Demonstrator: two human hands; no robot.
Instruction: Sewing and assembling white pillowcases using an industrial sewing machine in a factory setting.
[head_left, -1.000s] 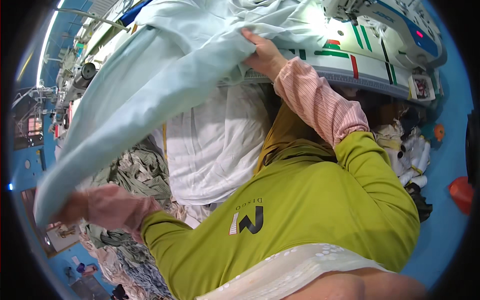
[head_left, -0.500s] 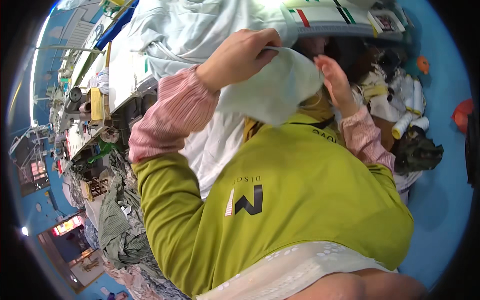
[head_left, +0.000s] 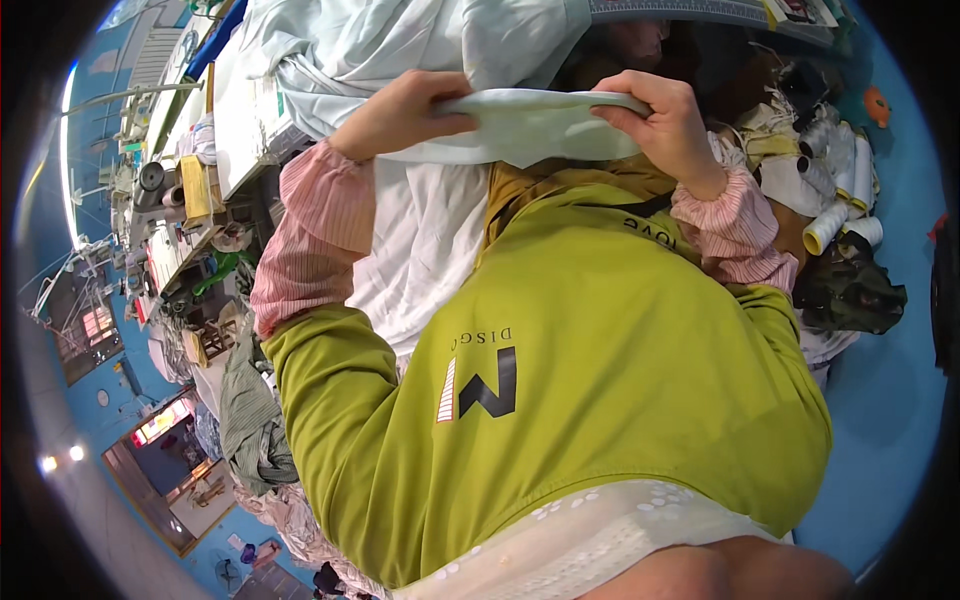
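A pale mint piece of fabric (head_left: pixel 550 128) is stretched between my two hands, its upper edge folded over. My left hand (head_left: pixel 415 112) pinches its left end between thumb and fingers. At the other end my right hand (head_left: pixel 662 122) grips the folded edge, thumb in front. Beyond my hands a larger heap of the same pale cloth (head_left: pixel 400 45) lies bunched on the work table. White cloth (head_left: pixel 425 245) hangs beneath my left hand, beside my lap. Pink ribbed sleeve covers are on both my forearms.
At the right, several thread spools (head_left: pixel 840 190) sit among scraps, next to a dark bundle (head_left: pixel 855 290). A ruler strip (head_left: pixel 680 10) runs along the table edge. Piled garments (head_left: pixel 250 420) lie at the left, near a cardboard box (head_left: pixel 200 190) and sewing equipment.
My right hand, open and apart from the fabric before, now grips its right end. The left hand has moved left and lower, and the fabric is drawn out into a flat band.
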